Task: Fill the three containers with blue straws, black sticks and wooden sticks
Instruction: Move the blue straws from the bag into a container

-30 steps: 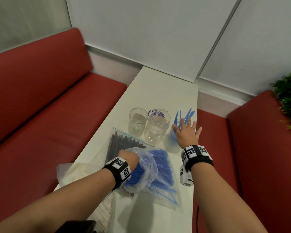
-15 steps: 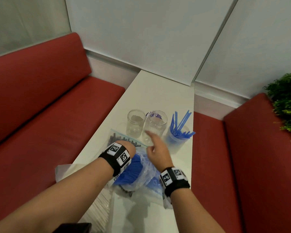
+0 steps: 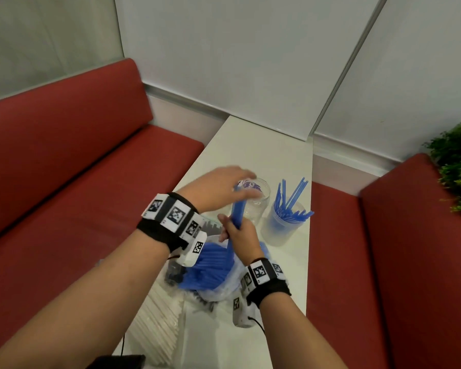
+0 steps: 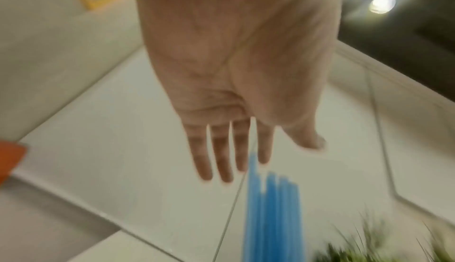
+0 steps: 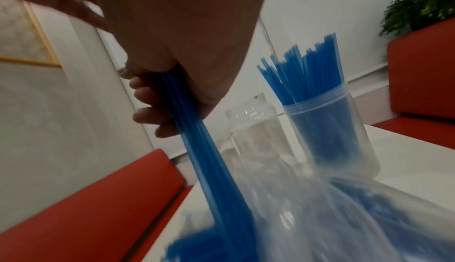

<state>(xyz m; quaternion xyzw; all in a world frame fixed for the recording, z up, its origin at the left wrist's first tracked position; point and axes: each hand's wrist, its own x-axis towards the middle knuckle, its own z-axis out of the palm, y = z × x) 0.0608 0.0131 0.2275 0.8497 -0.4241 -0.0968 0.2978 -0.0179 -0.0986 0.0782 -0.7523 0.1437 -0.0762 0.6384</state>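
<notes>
My right hand (image 3: 236,231) grips a bundle of blue straws (image 3: 237,209) and holds it upright, its lower ends still in the clear bag of blue straws (image 3: 213,265). The right wrist view shows the fingers (image 5: 150,116) curled round this bundle (image 5: 197,145). My left hand (image 3: 224,185) is open, its fingers (image 4: 221,159) straight just over the straw tips (image 4: 270,198). A frosted container (image 3: 282,230) at the right holds several blue straws. A clear jar (image 3: 258,201) stands beside it. A bag of black sticks (image 3: 210,227) peeks out under my left wrist.
A pale pack of sticks (image 3: 157,323) lies at the table's near left corner. The narrow white table (image 3: 264,155) runs between red benches (image 3: 91,182). A green plant (image 3: 458,169) stands at the far right. A second jar is hidden behind my left hand.
My right hand came back from the frosted container to the bag and lifted a bundle of blue straws. My left hand let go of the bag and rose over the straw tips.
</notes>
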